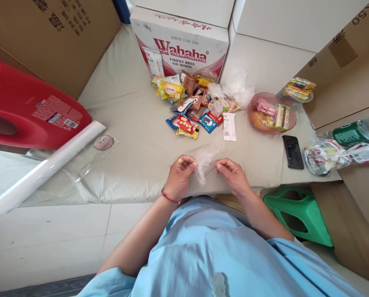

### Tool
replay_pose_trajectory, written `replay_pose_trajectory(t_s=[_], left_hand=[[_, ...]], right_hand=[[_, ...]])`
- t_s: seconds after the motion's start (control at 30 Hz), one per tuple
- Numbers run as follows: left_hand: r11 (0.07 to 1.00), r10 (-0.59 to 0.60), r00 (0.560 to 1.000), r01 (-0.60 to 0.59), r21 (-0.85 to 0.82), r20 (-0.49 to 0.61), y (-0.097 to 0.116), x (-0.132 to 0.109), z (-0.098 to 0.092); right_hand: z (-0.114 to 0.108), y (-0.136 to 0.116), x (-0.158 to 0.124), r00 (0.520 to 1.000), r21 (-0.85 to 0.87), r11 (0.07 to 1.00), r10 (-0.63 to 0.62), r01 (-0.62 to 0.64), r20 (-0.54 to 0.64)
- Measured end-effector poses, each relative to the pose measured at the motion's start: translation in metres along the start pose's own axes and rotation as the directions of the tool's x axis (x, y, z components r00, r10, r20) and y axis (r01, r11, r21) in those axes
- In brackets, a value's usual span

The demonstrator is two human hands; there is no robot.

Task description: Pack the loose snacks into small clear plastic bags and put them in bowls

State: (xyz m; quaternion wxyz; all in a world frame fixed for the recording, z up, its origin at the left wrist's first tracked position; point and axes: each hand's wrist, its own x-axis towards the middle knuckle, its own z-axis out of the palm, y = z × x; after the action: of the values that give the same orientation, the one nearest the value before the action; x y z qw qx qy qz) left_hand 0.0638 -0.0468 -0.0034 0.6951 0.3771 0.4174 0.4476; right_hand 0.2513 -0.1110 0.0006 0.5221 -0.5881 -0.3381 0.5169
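A thin clear plastic bag [204,165] is stretched between my two hands, just above the near edge of the covered surface. My left hand [180,175], with a ring and a red bracelet, pinches its left side between thumb and fingers. On the other side, my right hand [232,174] is closed in a pinch at the bag's right edge. Beyond the bag lies a heap of wrapped snacks [193,103] in yellow, brown, red and blue packets. A white packet [229,127] rests at the heap's near right.
A pink bowl [255,123] holds a few snacks, with a black phone [293,152] near it. Plastic bottles [354,134] lie far right. At left are a plastic film roll [48,167] and a red jug [60,111]. A Wahaha carton [184,45] stands behind the heap.
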Motion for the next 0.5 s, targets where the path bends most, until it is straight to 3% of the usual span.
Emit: replay_pose_trajectory(t_s=[0.1, 0.2, 0.33, 0.5], left_hand=[[0.998, 0.004, 0.999, -0.008, -0.066, -0.054, 0.004, 0.003, -0.011], [0.994, 0.064, 0.994, -0.055, 0.089, -0.093, 0.004, 0.001, -0.008], [0.972, 0.092, 0.995, -0.099, 0.212, 0.042, -0.004, -0.005, 0.011], [0.997, 0.044, 0.997, -0.048, 0.055, 0.064, -0.007, -0.004, 0.014]], right_hand=[[-0.016, -0.003, -0.003, 0.997, 0.078, 0.994, 0.076, -0.075, -0.011], [-0.015, -0.008, -0.011, 0.996, 0.047, 0.997, 0.066, -0.069, 0.053], [0.009, -0.010, -0.012, 0.998, -0.057, 0.998, -0.012, 0.016, 0.066], [0.018, -0.006, 0.000, 0.998, 0.020, 0.999, -0.047, 0.047, -0.031]])
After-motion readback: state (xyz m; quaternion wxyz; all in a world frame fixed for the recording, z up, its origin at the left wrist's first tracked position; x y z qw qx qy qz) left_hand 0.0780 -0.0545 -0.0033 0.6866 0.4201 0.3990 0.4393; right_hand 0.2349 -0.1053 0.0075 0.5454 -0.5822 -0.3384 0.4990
